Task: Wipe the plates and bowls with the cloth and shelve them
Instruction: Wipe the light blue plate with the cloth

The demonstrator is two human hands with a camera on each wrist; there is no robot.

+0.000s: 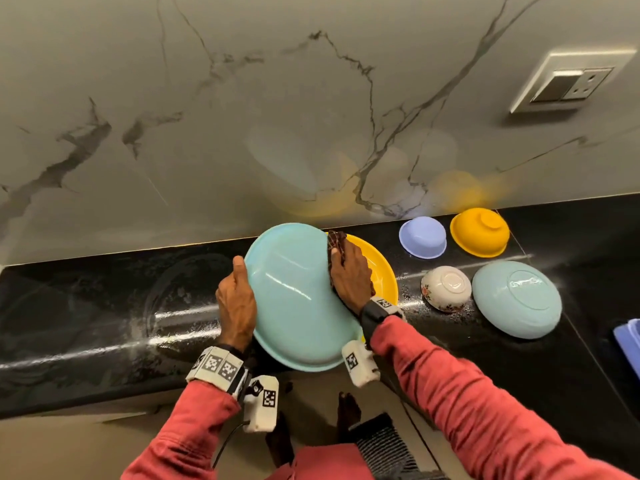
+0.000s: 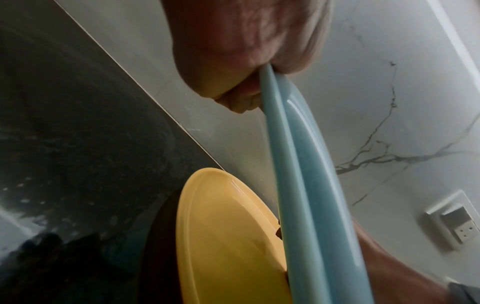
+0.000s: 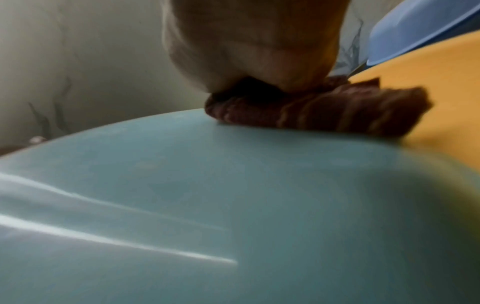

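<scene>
A light blue plate (image 1: 294, 296) is held tilted above the black counter (image 1: 104, 306). My left hand (image 1: 237, 299) grips its left rim, thumb on top; in the left wrist view the rim (image 2: 293, 164) is pinched in that hand (image 2: 249, 61). My right hand (image 1: 349, 275) holds a dark brown checked cloth (image 1: 337, 242) against the plate's right edge; the cloth (image 3: 317, 111) lies bunched under the fingers (image 3: 259, 51) on the plate (image 3: 207, 205). A yellow plate (image 1: 381, 271) lies on the counter beneath.
On the counter to the right stand upside down a lilac bowl (image 1: 422, 237), a yellow bowl (image 1: 479, 232), a white flowered bowl (image 1: 446, 289) and a light blue plate (image 1: 516, 299). A marble wall (image 1: 207, 116) with a socket (image 1: 571, 83) rises behind. A blue object (image 1: 628, 344) shows at the right edge.
</scene>
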